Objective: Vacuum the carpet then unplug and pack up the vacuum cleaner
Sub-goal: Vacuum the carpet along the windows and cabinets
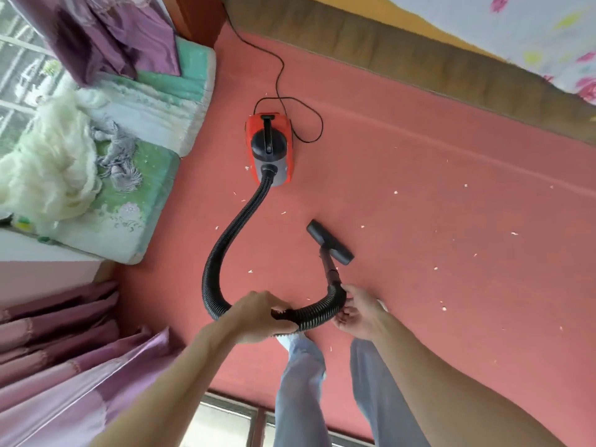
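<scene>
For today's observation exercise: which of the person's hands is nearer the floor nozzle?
Right. The right hand grips the hose by the tube just below the floor nozzle; the left hand holds the hose farther back.

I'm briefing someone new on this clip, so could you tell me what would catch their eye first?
The red vacuum cleaner on the pink carpet, mid-frame, its black hose looping toward the viewer. The left hand and right hand both grip the hose near the floor nozzle. White scraps dot the carpet at right.
</scene>
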`<action>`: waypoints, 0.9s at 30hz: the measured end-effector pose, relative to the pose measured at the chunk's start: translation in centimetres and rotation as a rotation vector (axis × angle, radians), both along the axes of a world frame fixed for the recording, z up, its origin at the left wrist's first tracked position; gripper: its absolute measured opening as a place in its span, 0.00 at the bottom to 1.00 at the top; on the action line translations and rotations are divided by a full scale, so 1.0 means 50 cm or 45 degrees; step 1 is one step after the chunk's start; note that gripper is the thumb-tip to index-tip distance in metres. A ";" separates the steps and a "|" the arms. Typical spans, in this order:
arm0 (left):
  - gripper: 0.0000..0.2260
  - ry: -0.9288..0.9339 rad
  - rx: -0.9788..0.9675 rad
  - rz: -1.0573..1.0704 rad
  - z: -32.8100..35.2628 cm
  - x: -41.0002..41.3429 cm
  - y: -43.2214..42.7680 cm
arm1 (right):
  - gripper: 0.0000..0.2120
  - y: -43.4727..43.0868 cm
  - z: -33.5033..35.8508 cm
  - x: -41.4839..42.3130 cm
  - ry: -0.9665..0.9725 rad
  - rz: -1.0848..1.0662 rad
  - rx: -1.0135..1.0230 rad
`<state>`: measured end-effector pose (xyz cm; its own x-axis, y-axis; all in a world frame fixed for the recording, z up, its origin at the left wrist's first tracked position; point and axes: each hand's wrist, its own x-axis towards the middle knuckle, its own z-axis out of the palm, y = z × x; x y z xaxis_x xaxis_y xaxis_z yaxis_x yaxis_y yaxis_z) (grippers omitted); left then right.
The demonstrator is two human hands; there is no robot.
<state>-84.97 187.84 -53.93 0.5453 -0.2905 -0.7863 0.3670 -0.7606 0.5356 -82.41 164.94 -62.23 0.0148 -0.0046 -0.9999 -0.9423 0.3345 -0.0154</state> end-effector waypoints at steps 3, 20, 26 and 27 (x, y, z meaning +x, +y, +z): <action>0.06 -0.014 -0.004 -0.070 0.017 0.019 0.027 | 0.11 0.024 0.017 -0.042 -0.009 -0.184 0.022; 0.12 0.150 -0.143 -0.290 0.007 0.140 -0.047 | 0.11 -0.065 0.026 -0.021 -0.076 -0.444 -0.019; 0.06 0.008 -0.040 -0.194 -0.008 0.138 -0.083 | 0.08 -0.083 0.003 0.015 -0.117 -0.419 -0.093; 0.05 -0.004 -0.041 -0.181 -0.015 0.132 -0.094 | 0.08 -0.089 -0.004 0.019 -0.120 -0.399 -0.114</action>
